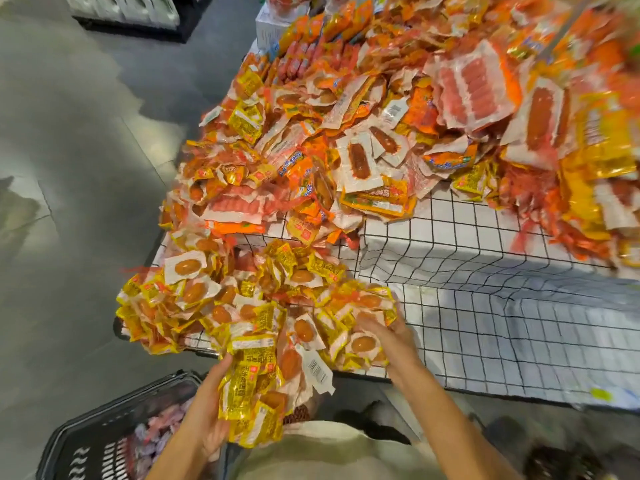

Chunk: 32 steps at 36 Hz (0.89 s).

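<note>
A grey, glossy floor (69,150) of large slabs mirrors light in pale patches. The table (485,237) wears a white cloth with a black grid, sagging in folds. A black basket (79,441) stands beside its near corner. A dark pallet (138,27) lies well apart.

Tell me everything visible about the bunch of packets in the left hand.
The bunch is a handful of glossy, crinkled yellow plastic packets with red marks and print. Some have clear windows showing an orange-brown snack. The left hand grips it from the side, just off the near edge of the table, with its top against the pile.
</note>
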### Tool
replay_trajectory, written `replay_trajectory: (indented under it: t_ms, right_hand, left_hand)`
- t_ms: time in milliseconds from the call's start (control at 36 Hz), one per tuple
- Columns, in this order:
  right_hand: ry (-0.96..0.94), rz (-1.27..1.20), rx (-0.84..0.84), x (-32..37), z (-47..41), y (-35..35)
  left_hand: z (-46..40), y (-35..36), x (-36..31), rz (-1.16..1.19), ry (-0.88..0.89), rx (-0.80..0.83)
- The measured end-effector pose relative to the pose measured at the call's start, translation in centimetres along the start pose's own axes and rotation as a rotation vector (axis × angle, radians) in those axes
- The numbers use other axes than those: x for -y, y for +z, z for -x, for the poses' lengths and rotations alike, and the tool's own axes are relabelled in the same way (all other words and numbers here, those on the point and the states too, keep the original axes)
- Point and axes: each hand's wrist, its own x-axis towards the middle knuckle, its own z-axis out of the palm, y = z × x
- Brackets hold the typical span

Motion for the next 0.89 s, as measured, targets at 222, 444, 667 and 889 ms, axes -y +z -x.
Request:
replay_trajectory:
  t_ms: [222, 444, 667, 889]
  right_hand:
    - [-0.029, -0.179, -0.026, -0.2, 1.9, -7.7]
    - [0.003, -0.261, -0.101, 0.4, 2.0, -7.4]
    - [-0.097, -0.374, -0.075, 0.5, 3.5, -8.2]
    - [-0.194, -0.335, -0.094, 1.4, 6.2, -11.9]
  left_hand:
    - [-1.7, 3.4, 0.8, -0.093, -0.08, -0.014]
    - [-2.2, 5.7, 1.6, -0.142, -0.044, 0.0]
    - [-2.3, 6.3, 0.5, -0.193, -0.036, -0.028]
    - [-0.9, 8.9, 0.5, -0.27, 0.002, 0.055]
